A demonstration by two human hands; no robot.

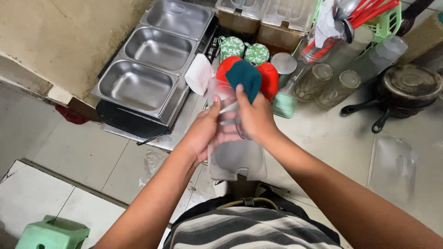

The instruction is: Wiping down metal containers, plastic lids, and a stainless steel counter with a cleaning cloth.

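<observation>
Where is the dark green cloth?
In the head view, centre top: the dark green cloth is pinched in the right hand, above the clear container, before two red cups.

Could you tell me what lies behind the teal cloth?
Behind the teal cloth stand two red cups and, further back, two green patterned mugs. The cloth hides the cups' middles; their contents cannot be seen.

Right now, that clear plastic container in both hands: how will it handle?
The clear plastic container is probably light: the left hand alone steadies it. It likely keeps its shape; its walls look straight. Possibly slippery, since the right hand presses a teal cloth on it.
</observation>
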